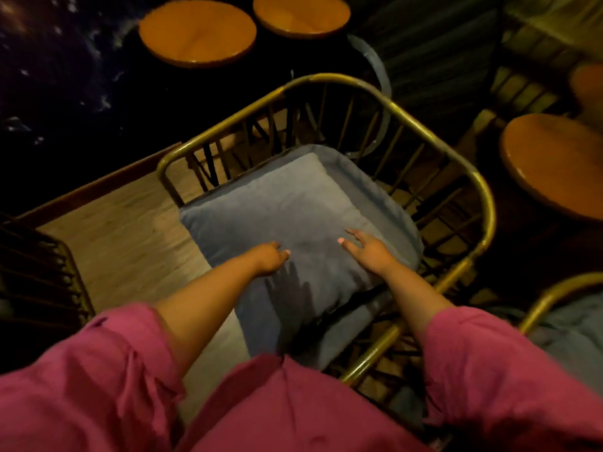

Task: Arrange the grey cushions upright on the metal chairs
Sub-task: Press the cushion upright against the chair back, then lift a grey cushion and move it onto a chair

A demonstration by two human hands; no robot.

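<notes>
A grey cushion (287, 203) lies flat on the grey seat pad (368, 187) of a brass-coloured metal chair (434, 138) with a curved spindle back. My left hand (269, 257) hovers over the cushion's near left part, fingers loosely curled, holding nothing. Just right of it, my right hand (367, 247) is spread above the cushion with fingers apart. Both hands cast shadows on the fabric, so they seem slightly above it. A second metal chair (554, 291) with something grey on its seat shows at the lower right edge.
Round wooden tables stand at the back (195, 31), (300, 14) and at the right (554, 164). A dark metal chair back (42, 262) is at the left. Wooden floor (124, 230) lies left of the chair. My pink sleeves fill the bottom of the view.
</notes>
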